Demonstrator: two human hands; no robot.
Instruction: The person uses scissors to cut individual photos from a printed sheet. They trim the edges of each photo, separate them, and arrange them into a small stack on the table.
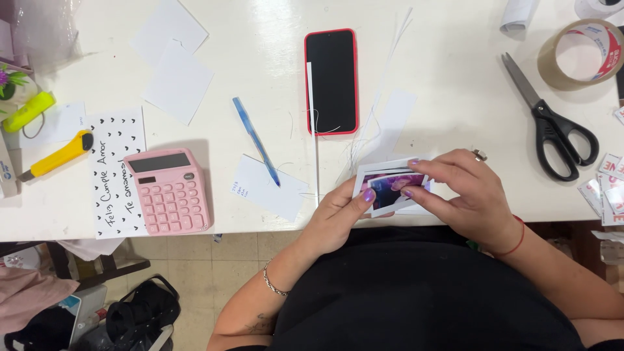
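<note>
1. Between the fingertips of both hands, at the near edge of the white table (455, 78), sits a small stack of white-bordered photo prints (389, 188); the top one shows a purple-toned picture.
2. Left hand (338, 218) comes up from below, its thumb pressed on the lower-left corner of the top print and its other fingers hidden under the stack, so it pinches the stack from that side.
3. Right hand (465, 195) reaches over from the right; its index finger lies along the top edge and its thumb rests on the right border, the remaining fingers curled loosely behind. It too pinches the prints.
4. To handle the stack well, my judgement is that the pads should stay on the white borders, off the picture area, and the grip should stay light so the prints do not bend.
5. Squaring the edges looks worthwhile: the prints are fanned slightly, so a gentle nudge from the right fingertips against the left thumb would line them up.
6. Just beyond the fingertips lie thin paper trimmings (377, 117) and a phone with a red case (331, 81); a blue pen (255, 140) rests left of the left hand's fingers.
7. Well right of the right hand's fingers are black scissors (552, 123) and a roll of brown tape (582, 53); far to the left stands a pink calculator (169, 190).
</note>
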